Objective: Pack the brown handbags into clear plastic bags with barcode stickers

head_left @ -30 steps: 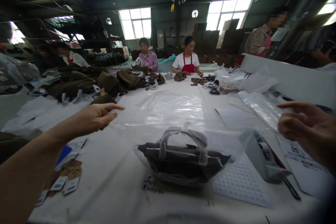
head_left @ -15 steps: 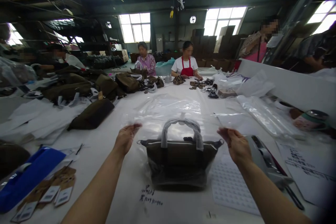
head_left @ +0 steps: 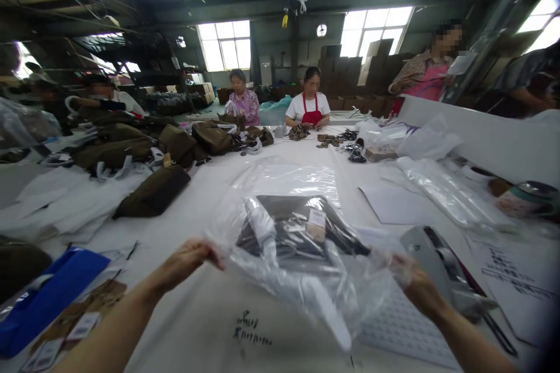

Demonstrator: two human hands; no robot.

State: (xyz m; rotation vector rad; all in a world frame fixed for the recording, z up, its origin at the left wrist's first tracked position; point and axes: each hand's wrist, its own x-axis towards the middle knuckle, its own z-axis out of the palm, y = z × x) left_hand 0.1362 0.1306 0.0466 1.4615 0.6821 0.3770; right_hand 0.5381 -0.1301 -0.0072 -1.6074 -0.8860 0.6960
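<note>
A dark handbag (head_left: pixel 289 221) lies tipped over inside a clear plastic bag (head_left: pixel 354 303) in the middle of the table. Its wrapped handles fold toward me, and a tag (head_left: pixel 317 225) shows through the plastic. My left hand (head_left: pixel 196 259) pinches the plastic bag's left edge with closed fingers. On the other side, my right hand (head_left: pixel 409 277) is closed on the right edge, its fingertips partly covered by the film. The plastic between my hands is loose and wrinkled.
On the left lie a blue tape dispenser (head_left: pixel 48 297), cardboard tags (head_left: pixel 83 326) and dark bags (head_left: pixel 153 189). To the right are a grey tape dispenser (head_left: pixel 450 274), a white textured sheet (head_left: pixel 405 326) and stacked plastic sleeves (head_left: pixel 455 195). Co-workers (head_left: pixel 308 105) sit across the table.
The handbag was upright with its handles raised; now it lies tipped away from me, handles toward me. Both hands have come lower and nearer, drawing the plastic's edges toward me.
</note>
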